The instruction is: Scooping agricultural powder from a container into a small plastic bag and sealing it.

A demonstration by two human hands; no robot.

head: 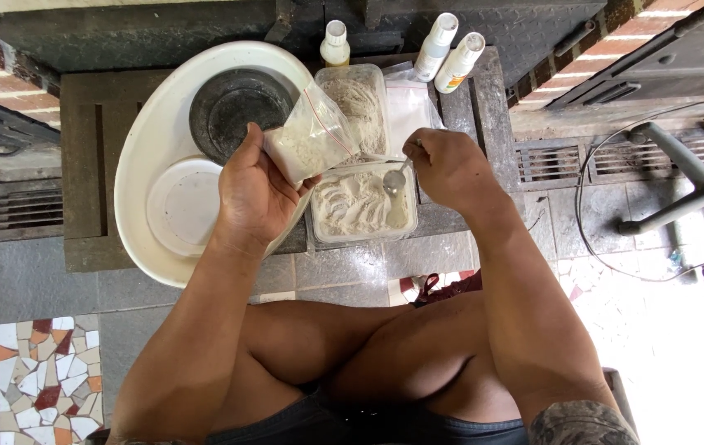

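The left hand [257, 194] is closed around a small clear bag [311, 140] of pale powder, held tilted just left of the near plastic tub [362, 206] of powder. The right hand [448, 165] pinches a metal spoon [396, 178], its bowl over that tub's right part.

Both hands raised, grips closed

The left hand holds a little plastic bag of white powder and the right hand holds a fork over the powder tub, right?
Not quite: the head view shows the right hand holding a spoon, not a fork. The rest is right.
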